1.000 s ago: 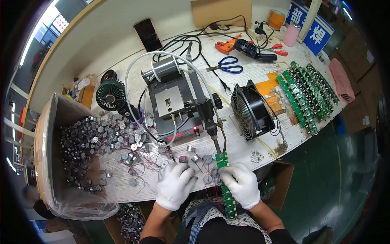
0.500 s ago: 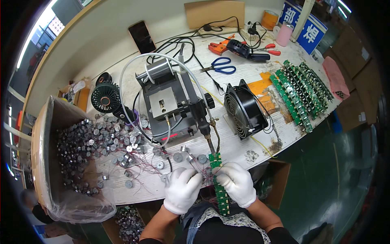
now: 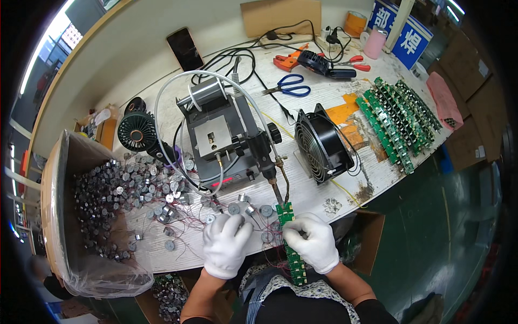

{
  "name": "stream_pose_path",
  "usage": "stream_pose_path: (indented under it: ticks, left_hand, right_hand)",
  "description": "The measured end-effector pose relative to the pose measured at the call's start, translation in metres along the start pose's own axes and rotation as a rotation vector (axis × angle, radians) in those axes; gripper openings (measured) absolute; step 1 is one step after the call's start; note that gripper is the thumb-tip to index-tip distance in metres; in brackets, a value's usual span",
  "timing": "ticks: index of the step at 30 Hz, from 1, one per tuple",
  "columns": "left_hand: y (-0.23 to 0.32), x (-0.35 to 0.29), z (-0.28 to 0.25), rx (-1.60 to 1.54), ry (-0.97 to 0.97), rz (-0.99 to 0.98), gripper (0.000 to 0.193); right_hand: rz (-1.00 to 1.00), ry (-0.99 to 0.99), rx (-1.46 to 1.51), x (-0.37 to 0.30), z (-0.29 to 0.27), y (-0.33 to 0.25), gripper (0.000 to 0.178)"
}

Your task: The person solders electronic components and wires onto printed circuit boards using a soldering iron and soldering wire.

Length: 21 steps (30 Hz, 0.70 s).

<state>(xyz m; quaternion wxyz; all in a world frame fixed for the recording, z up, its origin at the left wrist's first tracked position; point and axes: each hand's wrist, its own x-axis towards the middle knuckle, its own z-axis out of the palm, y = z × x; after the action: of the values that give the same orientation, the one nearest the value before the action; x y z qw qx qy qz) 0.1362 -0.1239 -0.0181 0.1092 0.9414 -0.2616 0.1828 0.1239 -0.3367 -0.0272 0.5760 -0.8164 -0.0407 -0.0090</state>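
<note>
A long narrow green circuit board strip (image 3: 294, 258) runs from under the soldering tip toward my lap. My right hand (image 3: 313, 242), in a white glove, grips this strip near its far end. The soldering iron tip (image 3: 278, 194) of the grey soldering machine (image 3: 216, 143) points down just above the strip's far end. My left hand (image 3: 226, 243), also gloved, rests on the table beside it, fingers closed on a small round silver motor with thin wires. More loose silver motors (image 3: 251, 208) with red wires lie just beyond both hands.
A plastic-lined box (image 3: 59, 216) at the left spills several small silver motors across the table. A black fan (image 3: 321, 146) stands right of the machine, a smaller fan (image 3: 135, 131) to its left. Stacked green boards (image 3: 399, 119), blue scissors (image 3: 291, 85) and orange pliers lie farther back.
Both hands have come closer together at the table's near edge. My right hand has slid the green strip so its far end sits under the soldering tip.
</note>
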Motion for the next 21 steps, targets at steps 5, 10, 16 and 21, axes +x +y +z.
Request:
stream_pose_path:
  ticks: [5,10,16,21]
  left_hand:
    - [0.013,0.002,0.009,0.045,0.169,-0.147,0.026]
    - [0.033,0.015,0.010,-0.428,0.062,-0.088,0.028]
    - [0.032,0.020,0.016,-0.544,0.059,-0.083,0.021]
    - [0.030,0.022,0.013,-0.820,-0.081,-0.383,0.015]
  right_hand:
    - [-0.027,0.016,-0.025,0.000,0.002,0.001,0.010]
    - [-0.031,0.007,-0.034,0.000,0.002,0.001,0.011]
    - [0.010,-0.018,0.004,0.001,-0.003,0.001,0.014]
    - [0.052,-0.006,0.052,-0.002,-0.007,0.004,0.016]
